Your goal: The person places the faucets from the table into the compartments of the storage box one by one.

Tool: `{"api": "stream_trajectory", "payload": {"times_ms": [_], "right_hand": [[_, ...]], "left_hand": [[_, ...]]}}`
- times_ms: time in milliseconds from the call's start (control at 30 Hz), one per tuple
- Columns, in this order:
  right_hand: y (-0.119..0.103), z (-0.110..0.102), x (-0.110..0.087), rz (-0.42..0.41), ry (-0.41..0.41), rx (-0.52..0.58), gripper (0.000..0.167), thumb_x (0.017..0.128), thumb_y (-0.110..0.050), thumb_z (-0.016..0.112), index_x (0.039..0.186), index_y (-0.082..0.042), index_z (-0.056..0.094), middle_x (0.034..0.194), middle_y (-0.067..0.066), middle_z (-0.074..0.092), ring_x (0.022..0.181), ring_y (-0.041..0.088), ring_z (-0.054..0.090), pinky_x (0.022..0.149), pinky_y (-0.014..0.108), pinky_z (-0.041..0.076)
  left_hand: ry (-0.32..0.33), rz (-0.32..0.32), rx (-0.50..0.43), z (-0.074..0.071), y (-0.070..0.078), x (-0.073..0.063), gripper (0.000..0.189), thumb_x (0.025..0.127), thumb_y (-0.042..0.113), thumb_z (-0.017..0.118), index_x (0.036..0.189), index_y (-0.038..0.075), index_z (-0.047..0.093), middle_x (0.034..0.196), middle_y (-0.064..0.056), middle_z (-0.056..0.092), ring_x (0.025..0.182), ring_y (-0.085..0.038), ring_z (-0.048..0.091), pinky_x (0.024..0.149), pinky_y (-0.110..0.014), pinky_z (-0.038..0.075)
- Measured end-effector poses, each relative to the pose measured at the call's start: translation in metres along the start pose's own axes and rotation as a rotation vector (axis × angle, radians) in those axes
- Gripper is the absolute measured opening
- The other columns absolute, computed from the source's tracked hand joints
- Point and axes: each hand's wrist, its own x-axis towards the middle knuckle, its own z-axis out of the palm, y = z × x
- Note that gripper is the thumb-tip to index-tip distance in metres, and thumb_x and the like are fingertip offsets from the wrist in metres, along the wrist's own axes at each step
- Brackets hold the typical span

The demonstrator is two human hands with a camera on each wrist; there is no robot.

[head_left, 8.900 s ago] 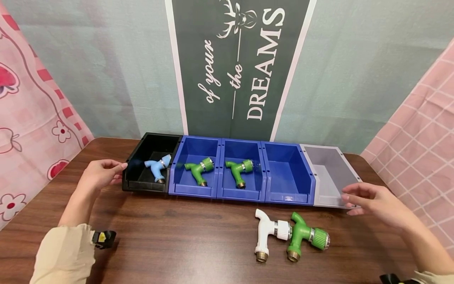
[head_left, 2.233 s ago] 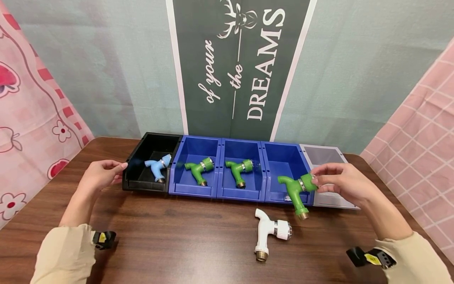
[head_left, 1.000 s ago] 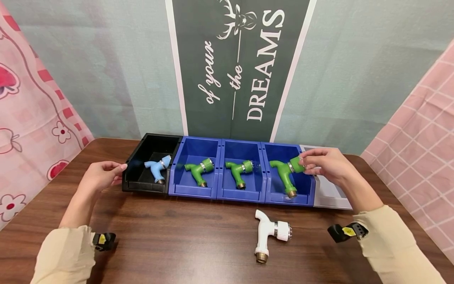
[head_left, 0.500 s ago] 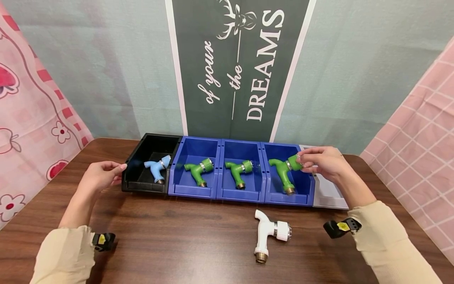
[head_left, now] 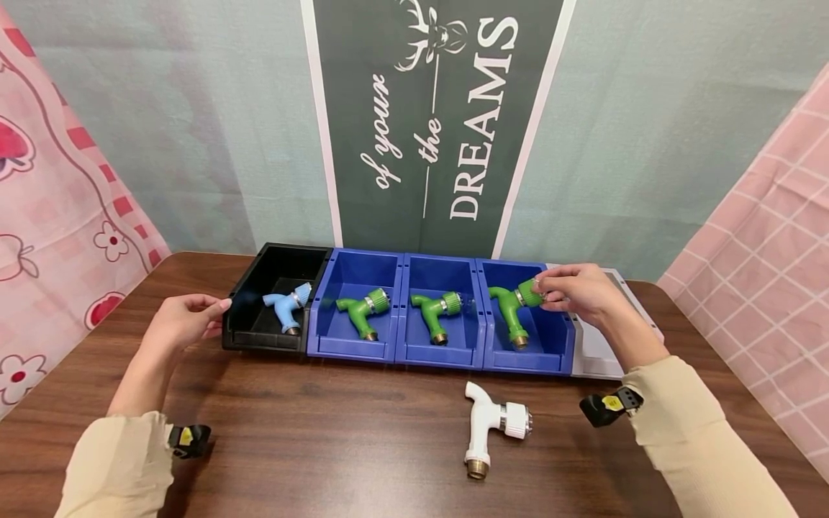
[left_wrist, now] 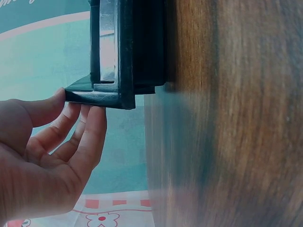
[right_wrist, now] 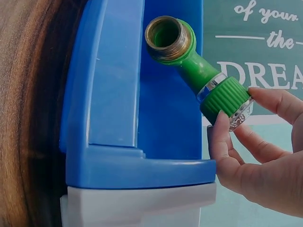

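Two hands in the head view: the right hand (head_left: 578, 291) pinches a green tap (head_left: 510, 312), left of its fingers, over or inside a blue bin (head_left: 527, 362); the left hand (head_left: 183, 321) grips a black bin (head_left: 265, 339). Left wrist view: thumb and fingers clasp that bin's edge; a tug could shift it. Right wrist view: only fingertips hold the knob (right_wrist: 225, 97), so the tap might slip, its brass end (right_wrist: 177, 49) knocking the blue bin.
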Motion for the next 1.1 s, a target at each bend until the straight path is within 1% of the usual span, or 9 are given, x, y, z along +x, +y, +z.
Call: {"api": "stream_trajectory", "payload": {"times_ms": [167, 333, 500, 533, 767, 967, 1100], "right_hand": [[-0.002, 0.003, 0.005, 0.022, 0.014, -0.034, 0.037, 0.086, -0.008, 0.061, 0.113, 0.014, 0.046, 0.079, -0.003, 0.061, 0.063, 0.009, 0.056, 0.07, 0.028, 0.053], [-0.004, 0.008, 0.01, 0.02, 0.007, -0.044, 0.037, 0.085, -0.006, 0.061, 0.112, 0.016, 0.047, 0.079, -0.001, 0.062, 0.061, 0.009, 0.055, 0.071, 0.03, 0.054], [-0.004, 0.013, 0.013, 0.015, 0.019, -0.091, 0.035, 0.085, -0.004, 0.061, 0.11, 0.017, 0.048, 0.077, 0.0, 0.06, 0.058, 0.008, 0.054, 0.069, 0.031, 0.054], [-0.004, 0.014, 0.014, 0.015, 0.022, -0.105, 0.035, 0.084, -0.003, 0.061, 0.11, 0.017, 0.048, 0.077, 0.001, 0.06, 0.059, 0.008, 0.054, 0.068, 0.031, 0.054], [-0.002, 0.024, 0.017, -0.001, 0.036, -0.233, 0.033, 0.082, 0.001, 0.063, 0.108, 0.017, 0.051, 0.095, 0.018, 0.058, 0.065, 0.014, 0.054, 0.066, 0.03, 0.054], [0.0, 0.029, 0.016, -0.005, 0.053, -0.306, 0.033, 0.081, -0.001, 0.064, 0.106, 0.017, 0.053, 0.097, 0.021, 0.059, 0.069, 0.016, 0.059, 0.066, 0.031, 0.054], [0.002, 0.03, 0.017, -0.002, 0.062, -0.356, 0.031, 0.081, -0.003, 0.065, 0.105, 0.015, 0.055, 0.098, 0.023, 0.059, 0.073, 0.018, 0.062, 0.067, 0.033, 0.054]], "left_hand": [[-0.001, -0.001, 0.001, 0.0, -0.001, 0.0, 0.049, 0.093, 0.033, 0.052, 0.114, -0.012, 0.051, 0.091, -0.011, 0.055, 0.069, -0.004, 0.058, 0.069, -0.025, 0.053], [-0.009, 0.0, 0.0, -0.002, -0.001, 0.0, 0.05, 0.093, 0.033, 0.051, 0.115, -0.012, 0.051, 0.089, -0.01, 0.056, 0.069, -0.005, 0.059, 0.069, -0.025, 0.053], [-0.013, 0.001, 0.001, -0.002, 0.0, -0.001, 0.05, 0.093, 0.033, 0.051, 0.115, -0.012, 0.05, 0.087, -0.009, 0.056, 0.07, -0.005, 0.059, 0.069, -0.025, 0.053], [-0.012, 0.002, 0.002, -0.002, 0.0, -0.001, 0.05, 0.093, 0.033, 0.051, 0.115, -0.013, 0.05, 0.087, -0.009, 0.056, 0.069, -0.005, 0.059, 0.069, -0.025, 0.053], [-0.005, 0.006, 0.004, -0.002, 0.0, -0.001, 0.05, 0.093, 0.032, 0.052, 0.114, -0.013, 0.051, 0.087, -0.009, 0.056, 0.069, -0.004, 0.058, 0.069, -0.025, 0.053], [-0.002, 0.001, 0.004, -0.001, 0.0, 0.0, 0.049, 0.093, 0.032, 0.052, 0.112, -0.012, 0.051, 0.092, -0.012, 0.055, 0.069, -0.004, 0.058, 0.069, -0.026, 0.053], [-0.004, 0.003, 0.003, 0.0, 0.0, 0.0, 0.048, 0.093, 0.032, 0.052, 0.111, -0.012, 0.052, 0.092, -0.012, 0.055, 0.069, -0.004, 0.058, 0.068, -0.026, 0.053]]}}
